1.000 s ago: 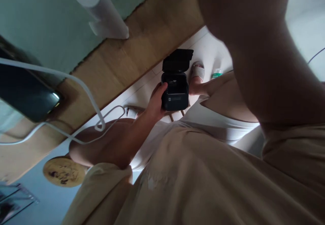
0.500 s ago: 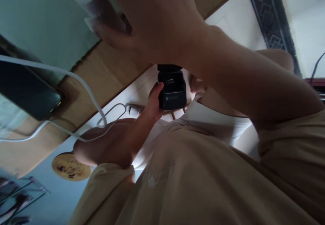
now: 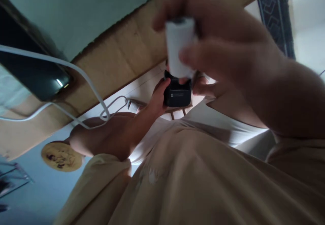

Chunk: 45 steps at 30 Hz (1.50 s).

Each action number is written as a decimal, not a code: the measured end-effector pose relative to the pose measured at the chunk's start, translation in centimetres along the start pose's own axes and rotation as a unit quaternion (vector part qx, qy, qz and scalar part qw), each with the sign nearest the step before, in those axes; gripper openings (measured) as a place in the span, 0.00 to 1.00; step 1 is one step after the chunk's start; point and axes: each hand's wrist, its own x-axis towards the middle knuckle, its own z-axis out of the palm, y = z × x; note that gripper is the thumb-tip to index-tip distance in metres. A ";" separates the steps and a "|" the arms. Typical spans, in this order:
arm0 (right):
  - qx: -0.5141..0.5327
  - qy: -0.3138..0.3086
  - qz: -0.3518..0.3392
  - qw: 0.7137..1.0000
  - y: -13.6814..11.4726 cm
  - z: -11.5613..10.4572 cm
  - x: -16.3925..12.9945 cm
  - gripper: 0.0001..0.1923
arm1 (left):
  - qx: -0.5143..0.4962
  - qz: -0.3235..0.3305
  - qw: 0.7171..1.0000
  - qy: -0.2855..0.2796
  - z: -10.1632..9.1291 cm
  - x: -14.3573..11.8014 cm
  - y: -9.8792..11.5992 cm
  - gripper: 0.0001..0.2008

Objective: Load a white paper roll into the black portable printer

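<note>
- Fingers (image 3: pixel 189 57) of the right hand (image 3: pixel 228 45) are curling around a white paper roll (image 3: pixel 179 47), pinching it between thumb and fingertips; the roll is standing roughly upright and looking blurred.
- Paper roll is sitting just above the small black printer (image 3: pixel 177 93), its lower end overlapping the printer's top edge in this view; whether the 2 are touching cannot be told.
- Left hand (image 3: pixel 158 98) is gripping the printer from its left side, thumb pressing against the upper left corner and the other fingers wrapping behind, out of sight.
- Printer is being held low in front of the body, above the white shorts (image 3: pixel 218 123), with a pale label showing on its front face.
- Left forearm is running down from the printer toward the elbow at the lower left, beside the beige shirt (image 3: pixel 203 184) filling the bottom of the view.
- Wooden bench (image 3: pixel 122 55) is crossing the upper middle diagonally, its edge lying near the printer.
- White cable (image 3: pixel 83 77) is looping across the bench edge, coming from a dark phone (image 3: pixel 33 72) lying at the left.
- Round tan disc (image 3: pixel 61 155) with dark markings is showing at the lower left, well apart from both hands.
</note>
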 end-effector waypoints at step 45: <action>-0.194 0.115 0.025 0.974 12.6 -2.8 0.5 0.21 | 0.075 0.070 0.994 -0.048 -0.6 0.7 -0.6 0.35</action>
